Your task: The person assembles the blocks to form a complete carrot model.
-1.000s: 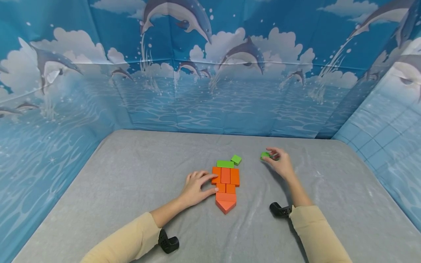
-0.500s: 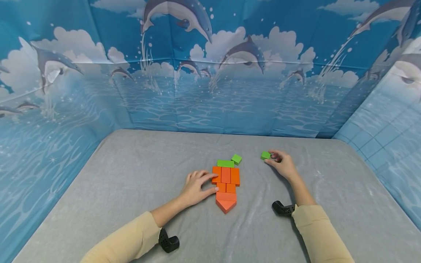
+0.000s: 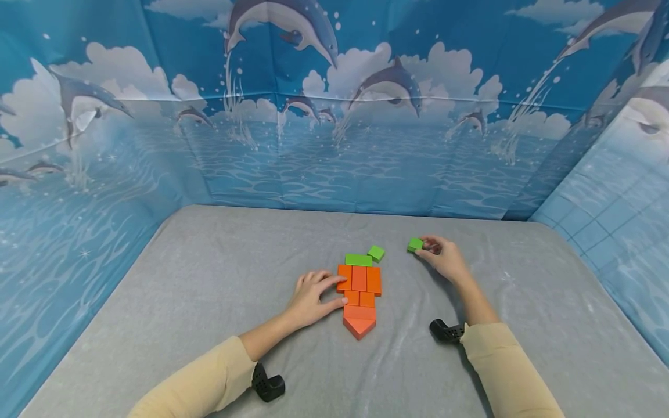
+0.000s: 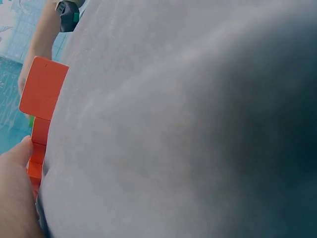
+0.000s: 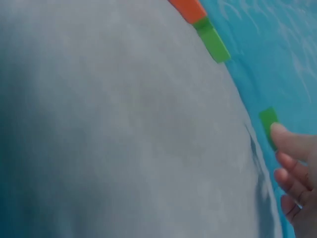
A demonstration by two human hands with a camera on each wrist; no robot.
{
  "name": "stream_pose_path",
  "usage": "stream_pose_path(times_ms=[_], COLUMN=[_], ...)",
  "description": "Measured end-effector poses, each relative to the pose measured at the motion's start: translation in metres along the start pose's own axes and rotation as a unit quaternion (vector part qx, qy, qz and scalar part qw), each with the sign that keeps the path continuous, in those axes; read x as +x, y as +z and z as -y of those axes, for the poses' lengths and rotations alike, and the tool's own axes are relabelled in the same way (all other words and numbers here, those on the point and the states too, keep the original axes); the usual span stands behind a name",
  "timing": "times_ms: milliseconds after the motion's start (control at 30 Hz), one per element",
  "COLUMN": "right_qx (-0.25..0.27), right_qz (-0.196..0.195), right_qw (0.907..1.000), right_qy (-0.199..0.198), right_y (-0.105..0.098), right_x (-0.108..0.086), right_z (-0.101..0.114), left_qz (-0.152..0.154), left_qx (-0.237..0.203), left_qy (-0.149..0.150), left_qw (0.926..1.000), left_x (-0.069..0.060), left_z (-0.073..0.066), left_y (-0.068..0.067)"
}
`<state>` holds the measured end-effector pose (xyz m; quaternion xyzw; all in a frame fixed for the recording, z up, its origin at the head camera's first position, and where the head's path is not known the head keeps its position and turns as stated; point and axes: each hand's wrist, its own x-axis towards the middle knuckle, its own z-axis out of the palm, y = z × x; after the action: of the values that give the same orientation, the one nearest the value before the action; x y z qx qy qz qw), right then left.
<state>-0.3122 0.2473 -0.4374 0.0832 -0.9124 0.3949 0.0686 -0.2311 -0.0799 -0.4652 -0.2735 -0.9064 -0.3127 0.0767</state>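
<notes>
In the head view, several orange blocks (image 3: 359,278) lie together with a red-orange triangular block (image 3: 359,326) at the near end. My left hand (image 3: 309,299) rests at their left side, its thumb and index finger extended and touching the edge. A flat green block (image 3: 358,259) lies against the far end, with a small green block (image 3: 376,253) tilted at its right corner. Farther right, my right hand (image 3: 445,259) pinches another green block (image 3: 415,244) between thumb and fingers. The right wrist view shows the thumb (image 5: 281,136) against this green block (image 5: 268,122).
A grey cloth (image 3: 219,261) covers the table. Blue dolphin-print curtains (image 3: 334,162) stand behind it and at both sides. Each wrist wears a black device, one at the left sleeve (image 3: 268,384) and one at the right sleeve (image 3: 446,331).
The right hand shifts slightly right, then moves back left with the green block, which now sits a little nearer the orange blocks. The left hand and the arranged blocks stay in place.
</notes>
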Motion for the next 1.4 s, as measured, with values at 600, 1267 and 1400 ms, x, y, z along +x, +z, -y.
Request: stream_pose_path(times_ms=[600, 1267, 1400], right_qx=[0.044, -0.003, -0.014], right_qz=[0.132, 0.2, 0.202], right_qw=[0.9858, 0.9713, 0.9707], right_qy=[-0.094, -0.128, -0.129], right_y=[0.033, 0.08, 0.086], right_x=[0.036, 0.053, 0.054], right_z=[0.067, 0.088, 0.088], left_qz=[0.004, 0.001, 0.003], left_qx=[0.0, 0.005, 0.003], left_qy=[-0.005, -0.004, -0.005], left_qw=[1.0, 1.0, 1.0], left_x=[0.0, 0.001, 0.001], left_z=[-0.002, 0.0, -0.001], left_y=[-0.001, 0.0, 0.0])
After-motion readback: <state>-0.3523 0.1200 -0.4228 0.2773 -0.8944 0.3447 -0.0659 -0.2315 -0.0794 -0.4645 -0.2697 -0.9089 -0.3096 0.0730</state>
